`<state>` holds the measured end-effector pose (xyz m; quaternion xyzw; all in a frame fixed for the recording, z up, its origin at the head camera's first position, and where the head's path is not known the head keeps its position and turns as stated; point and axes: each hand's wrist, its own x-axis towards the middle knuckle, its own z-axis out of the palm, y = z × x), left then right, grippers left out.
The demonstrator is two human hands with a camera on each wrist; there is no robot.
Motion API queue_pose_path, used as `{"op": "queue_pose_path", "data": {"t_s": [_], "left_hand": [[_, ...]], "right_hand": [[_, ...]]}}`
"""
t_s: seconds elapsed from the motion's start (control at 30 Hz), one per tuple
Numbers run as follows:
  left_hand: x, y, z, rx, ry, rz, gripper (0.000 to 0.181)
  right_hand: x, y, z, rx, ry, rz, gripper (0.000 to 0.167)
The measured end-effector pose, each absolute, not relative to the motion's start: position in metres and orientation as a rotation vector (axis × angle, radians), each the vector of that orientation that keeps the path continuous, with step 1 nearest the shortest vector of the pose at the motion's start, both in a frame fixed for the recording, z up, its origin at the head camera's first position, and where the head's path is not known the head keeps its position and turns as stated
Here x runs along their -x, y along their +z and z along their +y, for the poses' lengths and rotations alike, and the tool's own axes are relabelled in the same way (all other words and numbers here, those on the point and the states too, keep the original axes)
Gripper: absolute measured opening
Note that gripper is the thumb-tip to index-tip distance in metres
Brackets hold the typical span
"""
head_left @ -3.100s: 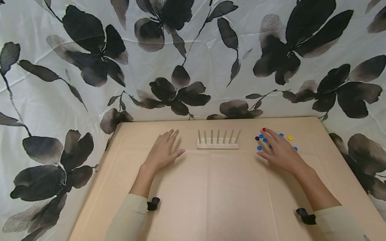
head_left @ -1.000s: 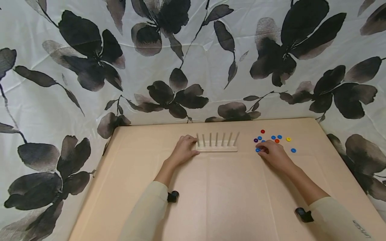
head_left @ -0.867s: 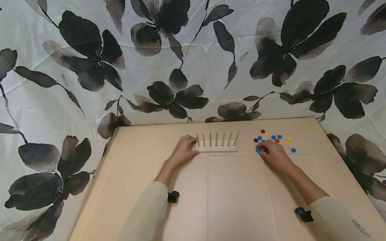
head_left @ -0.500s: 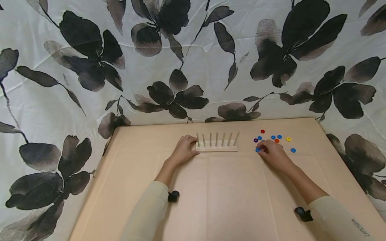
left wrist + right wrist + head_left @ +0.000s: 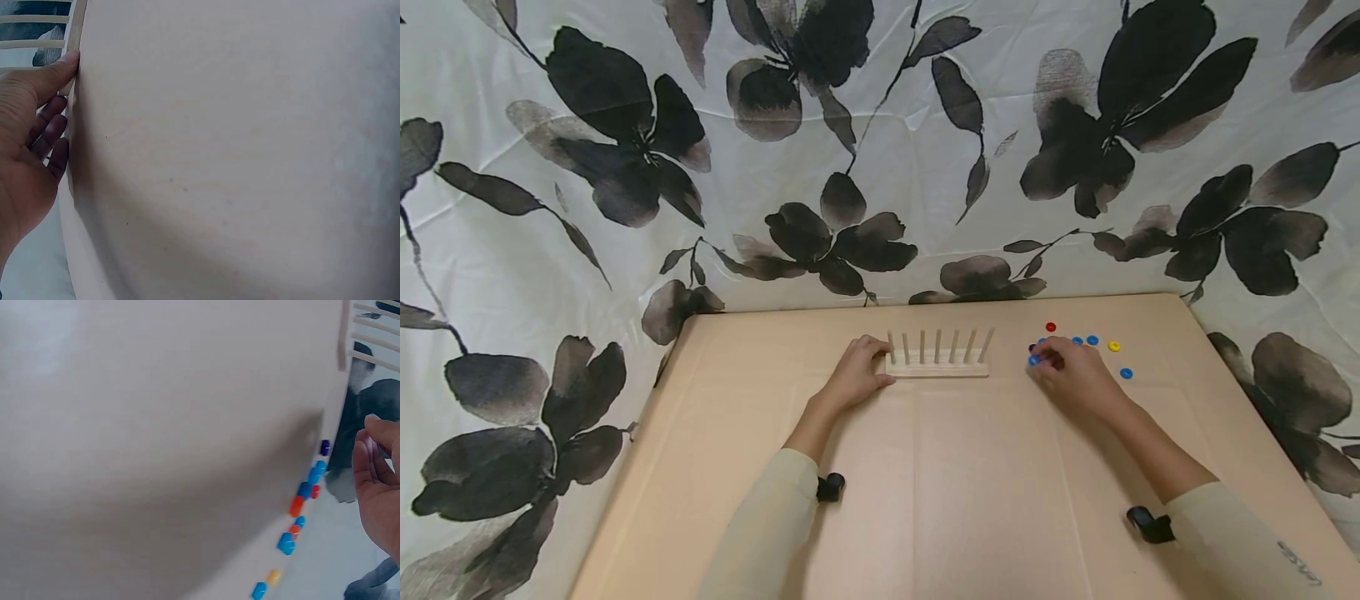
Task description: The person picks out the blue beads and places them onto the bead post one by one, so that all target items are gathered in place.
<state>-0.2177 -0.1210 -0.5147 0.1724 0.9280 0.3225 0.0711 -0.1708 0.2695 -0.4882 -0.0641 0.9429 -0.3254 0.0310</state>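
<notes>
A pale wooden peg rack (image 5: 937, 369) with several upright pegs stands near the back of the table. My left hand (image 5: 856, 368) grips its left end; in the left wrist view the thumb (image 5: 70, 59) presses the base's long side and the other fingers curl at its end. At the right, my right hand (image 5: 1078, 375) pinches a blue ring bead (image 5: 1034, 360) between thumb and forefinger, just over the loose beads. In the right wrist view that hand (image 5: 380, 469) is raised with its fingertips together, and the held bead is hidden there.
Loose beads lie around the right hand: a red bead (image 5: 1051, 327), a yellow bead (image 5: 1114, 346), a blue bead (image 5: 1126, 373), a purple bead (image 5: 325, 447) and several others, some covered by the hand. A floral cloth (image 5: 850, 125) hangs behind the table (image 5: 917, 483).
Since three seconds ago, my left hand has moved right onto the rack's end. My right hand has closed on a blue bead and, in the last half second, raised it slightly up and left.
</notes>
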Motion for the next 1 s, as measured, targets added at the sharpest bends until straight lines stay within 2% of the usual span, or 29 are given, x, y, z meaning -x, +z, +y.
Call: {"op": "queue_pose_path", "data": {"t_s": [0.27,0.57,1.0], "left_hand": [[0.218,-0.517,-0.122,-0.529,0.965,2.802,0.053],[0.217,-0.516,-0.122,-0.530,0.977,2.792,0.053],[0.221,-0.520,-0.123,-0.533,0.963,2.785,0.055]], "right_hand": [[0.179,-0.459,0.253,0.454,-1.050,3.071,0.019],[0.188,-0.429,0.220,0.524,-1.094,3.070,0.018],[0.207,-0.414,0.165,0.666,-1.189,2.951,0.016]]}}
